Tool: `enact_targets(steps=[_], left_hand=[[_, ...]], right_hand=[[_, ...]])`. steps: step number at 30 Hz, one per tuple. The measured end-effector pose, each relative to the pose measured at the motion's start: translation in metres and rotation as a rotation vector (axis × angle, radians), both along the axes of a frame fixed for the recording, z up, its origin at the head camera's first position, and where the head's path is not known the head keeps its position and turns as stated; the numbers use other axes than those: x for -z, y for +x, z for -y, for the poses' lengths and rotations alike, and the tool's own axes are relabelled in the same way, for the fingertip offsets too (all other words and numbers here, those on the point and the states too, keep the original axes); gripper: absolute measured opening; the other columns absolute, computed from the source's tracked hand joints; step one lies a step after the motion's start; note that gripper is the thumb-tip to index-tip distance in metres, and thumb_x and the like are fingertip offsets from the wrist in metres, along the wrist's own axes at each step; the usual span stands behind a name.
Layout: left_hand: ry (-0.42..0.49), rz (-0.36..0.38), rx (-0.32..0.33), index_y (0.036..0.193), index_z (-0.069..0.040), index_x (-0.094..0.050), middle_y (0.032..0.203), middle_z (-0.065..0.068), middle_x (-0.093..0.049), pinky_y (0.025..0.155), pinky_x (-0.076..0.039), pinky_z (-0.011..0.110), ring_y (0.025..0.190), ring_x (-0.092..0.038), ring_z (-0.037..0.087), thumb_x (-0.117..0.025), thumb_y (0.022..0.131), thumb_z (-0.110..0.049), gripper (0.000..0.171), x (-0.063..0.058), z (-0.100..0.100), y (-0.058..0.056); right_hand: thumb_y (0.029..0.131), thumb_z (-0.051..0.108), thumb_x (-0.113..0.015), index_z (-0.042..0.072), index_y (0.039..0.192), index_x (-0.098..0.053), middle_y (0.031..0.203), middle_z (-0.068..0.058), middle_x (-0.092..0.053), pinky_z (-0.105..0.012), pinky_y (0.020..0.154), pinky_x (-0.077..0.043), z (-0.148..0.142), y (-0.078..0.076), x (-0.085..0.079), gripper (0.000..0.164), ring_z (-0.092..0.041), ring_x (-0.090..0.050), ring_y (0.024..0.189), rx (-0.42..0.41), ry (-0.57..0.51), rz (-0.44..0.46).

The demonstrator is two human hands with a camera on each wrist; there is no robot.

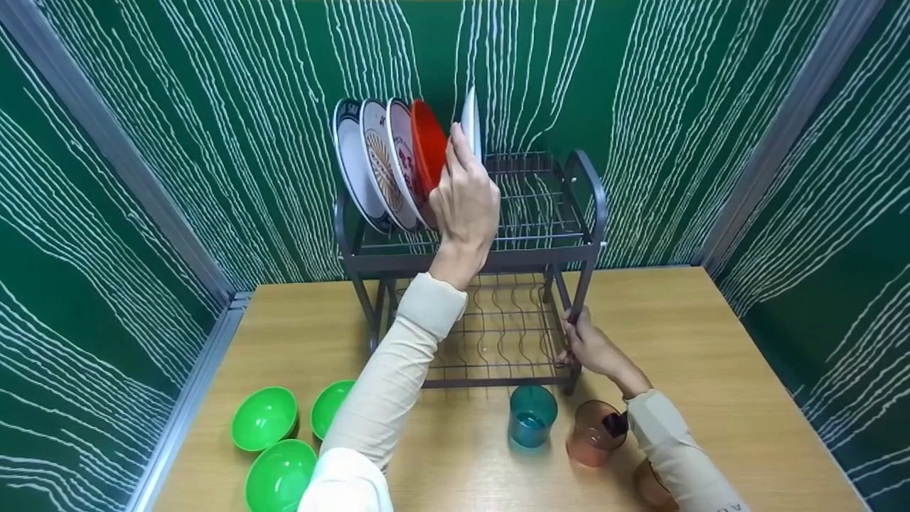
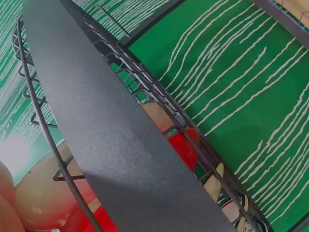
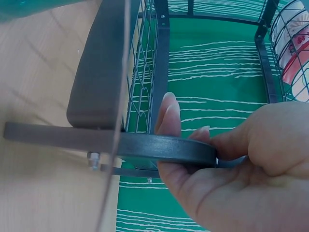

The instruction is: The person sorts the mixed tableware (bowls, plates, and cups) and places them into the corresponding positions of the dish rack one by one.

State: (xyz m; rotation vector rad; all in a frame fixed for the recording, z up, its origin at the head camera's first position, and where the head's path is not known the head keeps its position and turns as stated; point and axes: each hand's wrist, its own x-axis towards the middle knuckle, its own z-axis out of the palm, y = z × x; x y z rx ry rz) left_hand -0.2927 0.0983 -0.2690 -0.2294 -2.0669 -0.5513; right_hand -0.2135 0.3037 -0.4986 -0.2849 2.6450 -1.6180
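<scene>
My left hand is at the upper tier of a dark metal dish rack, pinching a white plate that stands upright, nearly edge-on to the head camera. Just left of it, a red-orange plate and several patterned white plates lean in a row in the rack. The left wrist view is mostly filled by the rack's front bar, which hides the hold. My right hand grips the rack's right front leg; in the right wrist view, fingers and thumb close round that leg.
Several green bowls sit at the table's front left. A teal cup and a brownish cup stand before the rack, and another brownish cup is partly behind the right sleeve. Green walls with white lines enclose the table.
</scene>
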Motion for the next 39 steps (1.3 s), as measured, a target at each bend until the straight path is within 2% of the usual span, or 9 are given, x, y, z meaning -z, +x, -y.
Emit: enact_targets(steps=[7, 16, 22, 25, 30, 33, 34, 39], left_hand=[[-0.026, 0.014, -0.051, 0.138, 0.001, -0.042, 0.13, 0.014, -0.057, 0.072, -0.057, 0.027, 0.093, -0.068, 0.022, -0.054, 0.095, -0.014, 0.048, -0.001, -0.002, -0.006], [-0.078, 0.027, -0.073, 0.147, -0.004, -0.029, 0.126, 0.014, -0.059, 0.07, -0.057, 0.029, 0.095, -0.067, 0.023, -0.056, 0.094, -0.012, 0.06, -0.001, 0.0, -0.008], [-0.101, 0.012, -0.092, 0.147, -0.003, -0.029, 0.131, 0.015, -0.054, 0.069, -0.057, 0.028, 0.091, -0.066, 0.023, -0.058, 0.091, -0.009, 0.063, -0.002, -0.001, -0.008], [-0.132, -0.006, -0.131, 0.146, 0.0, -0.03, 0.131, 0.016, -0.053, 0.08, -0.055, 0.029, 0.102, -0.06, 0.025, -0.059, 0.089, -0.008, 0.064, -0.002, -0.001, -0.007], [-0.211, -0.028, -0.235, 0.144, 0.003, -0.033, 0.132, 0.016, -0.051, 0.103, -0.042, 0.032, 0.116, -0.046, 0.027, -0.057, 0.09, -0.011, 0.06, -0.003, 0.001, -0.005], [-0.239, -0.025, -0.274, 0.143, 0.002, -0.035, 0.134, 0.015, -0.049, 0.107, -0.036, 0.035, 0.12, -0.043, 0.027, -0.057, 0.09, -0.015, 0.06, -0.004, 0.003, -0.005], [-0.244, -0.025, -0.286, 0.143, 0.001, -0.035, 0.135, 0.015, -0.048, 0.109, -0.034, 0.036, 0.122, -0.042, 0.027, -0.058, 0.089, -0.016, 0.061, -0.004, 0.004, -0.005], [-0.237, -0.007, -0.295, 0.143, -0.001, -0.035, 0.139, 0.017, -0.042, 0.117, -0.014, 0.041, 0.131, -0.033, 0.031, -0.061, 0.086, -0.022, 0.066, -0.004, 0.008, -0.006]], right_hand=[[0.104, 0.004, -0.027, -0.004, 0.119, -0.028, 0.072, -0.015, -0.051, -0.048, 0.056, -0.053, 0.001, -0.001, 0.0, 0.018, -0.046, -0.061, 0.067, 0.011, -0.006, -0.006], [0.104, 0.006, -0.027, -0.005, 0.12, -0.027, 0.072, -0.012, -0.05, -0.052, 0.058, -0.053, 0.001, -0.001, 0.002, 0.019, -0.047, -0.061, 0.067, -0.013, -0.001, -0.035], [0.104, 0.006, -0.027, -0.003, 0.12, -0.027, 0.077, -0.025, -0.051, -0.05, 0.058, -0.054, 0.0, 0.0, 0.001, 0.018, -0.045, -0.062, 0.068, -0.01, 0.008, -0.028], [0.104, 0.005, -0.028, 0.0, 0.12, -0.026, 0.079, -0.027, -0.049, -0.051, 0.059, -0.054, 0.0, 0.0, 0.001, 0.017, -0.047, -0.062, 0.069, -0.01, -0.005, -0.018], [0.103, 0.003, -0.028, -0.001, 0.119, -0.027, 0.076, -0.026, -0.05, -0.05, 0.057, -0.054, 0.002, 0.004, -0.005, 0.016, -0.047, -0.061, 0.068, -0.021, -0.015, -0.034], [0.103, 0.004, -0.028, -0.003, 0.119, -0.027, 0.077, -0.027, -0.05, -0.051, 0.058, -0.054, 0.002, 0.003, -0.005, 0.017, -0.046, -0.062, 0.067, -0.019, -0.008, -0.034], [0.104, 0.005, -0.028, -0.003, 0.12, -0.027, 0.078, -0.028, -0.05, -0.054, 0.059, -0.053, 0.0, 0.001, 0.0, 0.018, -0.045, -0.062, 0.067, -0.015, -0.003, -0.036], [0.104, 0.004, -0.028, -0.005, 0.12, -0.027, 0.079, -0.025, -0.05, -0.051, 0.058, -0.054, 0.0, 0.0, 0.002, 0.019, -0.043, -0.063, 0.066, 0.0, 0.003, -0.032]])
